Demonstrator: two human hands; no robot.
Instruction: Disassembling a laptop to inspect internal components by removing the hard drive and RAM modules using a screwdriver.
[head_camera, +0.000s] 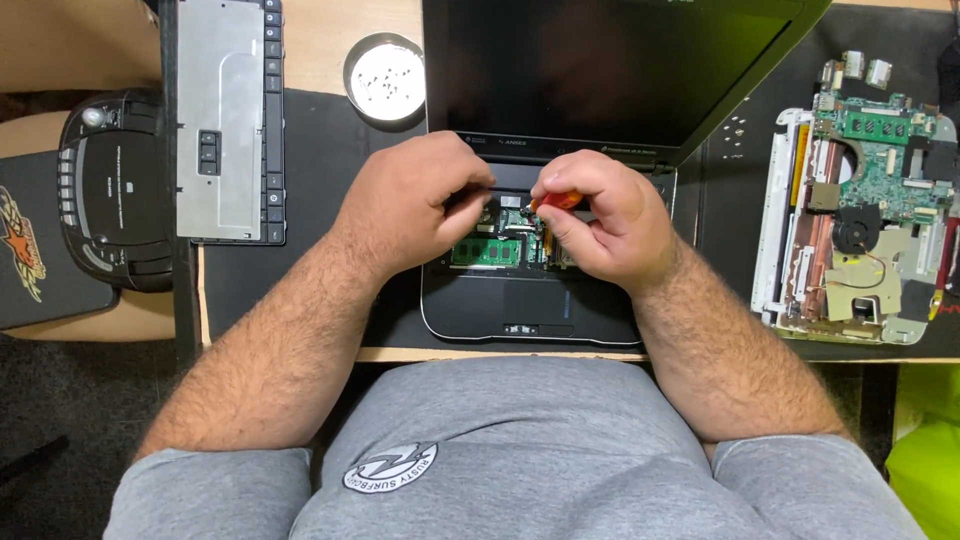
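Observation:
An open black laptop (600, 70) lies on the table with its keyboard taken off, so green circuit boards (487, 251) show inside the base. My right hand (605, 220) is closed on a small screwdriver with an orange-red handle (562, 200), tip pointing down into the base. My left hand (415, 200) rests over the opening just left of it, fingertips curled and pinched near the screwdriver tip. What the left fingers pinch is hidden.
The removed keyboard (228, 120) lies face down at the left, beside a black portable stereo (110, 190). A round metal dish (385, 75) with small screws sits behind my left hand. At the right, a stripped white laptop chassis (855, 220) shows its board and fan.

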